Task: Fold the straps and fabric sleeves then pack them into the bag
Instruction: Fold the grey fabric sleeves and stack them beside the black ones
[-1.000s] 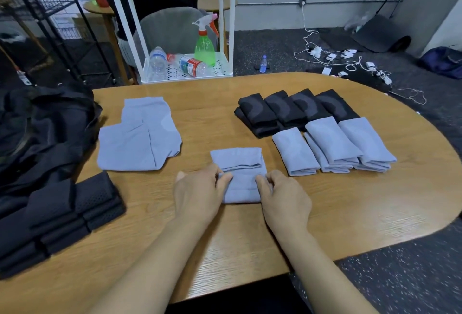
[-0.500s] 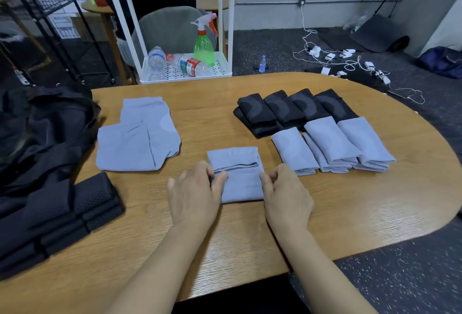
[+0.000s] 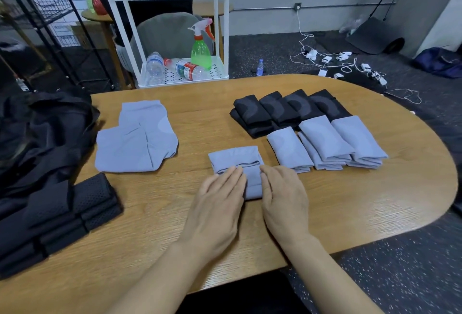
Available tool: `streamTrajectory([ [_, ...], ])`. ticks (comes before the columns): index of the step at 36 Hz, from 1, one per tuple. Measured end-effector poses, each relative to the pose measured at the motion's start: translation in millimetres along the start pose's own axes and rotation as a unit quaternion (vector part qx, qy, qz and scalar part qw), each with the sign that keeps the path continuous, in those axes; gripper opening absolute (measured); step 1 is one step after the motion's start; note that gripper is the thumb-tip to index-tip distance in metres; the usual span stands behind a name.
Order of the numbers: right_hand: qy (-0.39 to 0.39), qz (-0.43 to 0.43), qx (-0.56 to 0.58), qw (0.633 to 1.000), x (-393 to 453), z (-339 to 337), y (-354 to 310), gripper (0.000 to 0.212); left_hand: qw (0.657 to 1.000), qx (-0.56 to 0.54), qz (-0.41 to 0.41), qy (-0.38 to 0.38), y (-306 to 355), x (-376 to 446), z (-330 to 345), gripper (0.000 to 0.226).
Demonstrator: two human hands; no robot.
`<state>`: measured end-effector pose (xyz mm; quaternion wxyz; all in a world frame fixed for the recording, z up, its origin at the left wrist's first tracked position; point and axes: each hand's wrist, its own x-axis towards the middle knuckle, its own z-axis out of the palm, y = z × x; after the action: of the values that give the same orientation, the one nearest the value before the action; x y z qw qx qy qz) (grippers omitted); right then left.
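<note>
Pale blue stretch fabric, the half-folded sleeve (image 3: 236, 161), lies near the middle of the near edge of the oval wooden tabletop (image 3: 375, 203). Both hands lie flat on its near part with fingers straight and together, holding nothing: the left hand (image 3: 220, 196) covers its left side, the right hand (image 3: 282, 193) its right, and a narrow strip of cloth shows between them.

The step in hand looks like pressing the fold flat. Done well, the palms would smooth outward from the centre so no air bulge stays, keeping the side edges aligned with the seam line across the top layer, then the piece would join the row of folded pale blue sleeves (image 3: 327, 146) toward the right end, in front of the folded black sleeves (image 3: 287, 108).

Two unfolded pale blue sleeves (image 3: 137, 138) wait toward the left. Folded black mesh straps (image 3: 62, 211) sit at the near left corner, beside the black fabric bag (image 3: 42, 128) at the left edge.
</note>
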<state>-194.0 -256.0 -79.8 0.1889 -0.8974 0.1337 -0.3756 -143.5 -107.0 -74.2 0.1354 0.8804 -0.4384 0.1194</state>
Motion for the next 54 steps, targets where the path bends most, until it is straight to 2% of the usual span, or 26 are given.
streamTrajectory([
  [4,-0.013,-0.049,-0.015,0.999,6,-6,2,0.033,0.999,0.032,0.003,-0.025,3,-1,3,0.051],
  [6,-0.090,-0.108,-0.027,0.990,3,-6,5,0.039,0.998,0.048,-0.004,-0.037,1,-3,5,0.053],
  [9,-0.225,-0.165,-0.071,0.958,-7,-6,13,0.053,0.996,0.073,-0.018,-0.054,-6,-5,8,0.055],
  [13,-0.278,-0.165,-0.113,0.940,-7,-12,23,0.064,0.994,0.081,-0.032,-0.073,-18,-4,2,0.056],
  [19,-0.286,-0.165,-0.136,0.934,-8,-26,19,0.065,0.995,0.073,0.013,-0.065,-31,-7,-6,0.050],
  [28,-0.227,-0.271,-0.142,0.925,-19,-43,6,0.041,0.996,0.021,0.084,-0.034,-33,-29,-19,0.043],
  [31,-0.233,-0.306,-0.158,0.910,-13,-44,1,0.027,0.995,-0.006,0.083,-0.052,-33,-29,-28,0.040],
  [33,-0.245,-0.311,-0.165,0.903,-8,-45,-1,0.024,0.994,-0.043,0.071,-0.073,-33,-25,-36,0.049],
  [35,-0.253,-0.307,-0.160,0.904,-3,-44,-2,0.027,0.992,-0.066,0.059,-0.085,-33,-22,-41,0.057],
  [39,-0.278,-0.285,-0.129,0.908,6,-42,-6,0.027,0.996,-0.065,0.060,-0.011,-29,-20,-46,0.040],
  [41,-0.294,-0.261,-0.120,0.911,10,-41,-7,0.029,0.996,-0.059,0.061,-0.001,-27,-21,-42,0.050],
  [43,-0.339,-0.230,-0.103,0.907,14,-40,-9,0.037,0.996,-0.059,0.053,-0.028,-25,-20,-37,0.057],
  [46,-0.365,-0.194,-0.080,0.907,18,-38,-9,0.057,0.996,-0.075,0.034,-0.027,-26,-18,-29,0.044],
  [47,-0.369,-0.171,-0.062,0.912,19,-37,-7,0.058,0.996,-0.083,0.029,-0.016,-26,-18,-28,0.040],
  [48,-0.373,-0.141,-0.035,0.916,21,-37,-6,0.052,0.995,-0.098,0.017,-0.008,-26,-17,-27,0.037],
  [51,-0.378,-0.037,0.069,0.923,31,-40,-1,0.017,0.977,-0.201,-0.069,-0.012,-30,-12,-30,0.021],
  [54,-0.342,0.059,0.154,0.925,43,-37,3,0.021,0.936,-0.308,-0.168,-0.029,-35,3,-37,0.013],
])
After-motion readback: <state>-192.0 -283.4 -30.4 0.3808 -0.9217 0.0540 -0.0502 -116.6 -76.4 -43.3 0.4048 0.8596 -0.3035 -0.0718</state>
